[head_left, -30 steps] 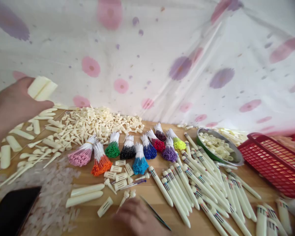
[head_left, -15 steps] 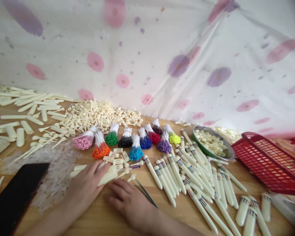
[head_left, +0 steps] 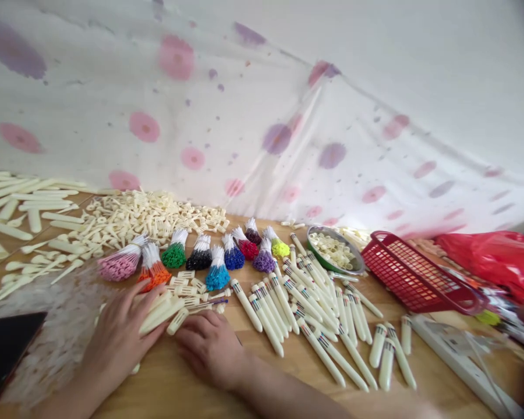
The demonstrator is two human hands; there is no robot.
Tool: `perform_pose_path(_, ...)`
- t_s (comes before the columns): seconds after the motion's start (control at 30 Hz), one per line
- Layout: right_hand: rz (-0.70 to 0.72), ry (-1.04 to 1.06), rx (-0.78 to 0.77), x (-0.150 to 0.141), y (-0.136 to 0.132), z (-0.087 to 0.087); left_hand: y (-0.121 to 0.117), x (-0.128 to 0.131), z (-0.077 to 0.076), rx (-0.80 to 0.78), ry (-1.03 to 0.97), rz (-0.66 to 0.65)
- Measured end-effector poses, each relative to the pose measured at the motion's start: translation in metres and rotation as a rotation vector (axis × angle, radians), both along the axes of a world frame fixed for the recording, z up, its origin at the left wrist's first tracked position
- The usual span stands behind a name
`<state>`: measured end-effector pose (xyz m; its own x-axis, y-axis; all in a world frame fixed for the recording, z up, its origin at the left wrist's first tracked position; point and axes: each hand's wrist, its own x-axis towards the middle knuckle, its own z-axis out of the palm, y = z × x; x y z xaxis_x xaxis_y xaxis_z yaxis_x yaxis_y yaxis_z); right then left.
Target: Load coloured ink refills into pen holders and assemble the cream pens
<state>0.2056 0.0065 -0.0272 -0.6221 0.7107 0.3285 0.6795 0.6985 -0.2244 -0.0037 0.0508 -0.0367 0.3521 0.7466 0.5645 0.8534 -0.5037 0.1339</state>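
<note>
My left hand is closed round cream plastic pen barrels, held between thumb and fingers. How many is unclear, since the fingers cover part of them. My right hand rests low over the table just to the right, fingers curled and pressed together; what they hold, if anything, is hidden. A small slotted cream piece lies between the two hands. Beyond the fingertips are more slotted pieces and a thin purple refill. The orange-tipped refill bundle stands directly behind my left hand.
Bundled coloured refills, including light blue, form a row. Multicolour pens spread rightward, by a green-sided bowl and red basket. Cream parts are heaped behind. A phone lies left, a power strip right.
The view has swung right, so things sit further left. My left hand now grips the barrels, lifted and turned. My right hand has moved closer to it; the tweezers beside it are mostly hidden.
</note>
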Motion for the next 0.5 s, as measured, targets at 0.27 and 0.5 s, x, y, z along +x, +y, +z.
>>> perform_pose_path(0.27, -0.213, 0.315, 0.167, 0.038, 0.0, 0.043, -0.002, -0.006, -0.002, 0.026, -0.095, -0.058)
perform_pose_path(0.5, -0.559, 0.427, 0.323, 0.114, 0.001, 0.056, -0.002, -0.006, -0.002, 0.055, -0.087, -0.097)
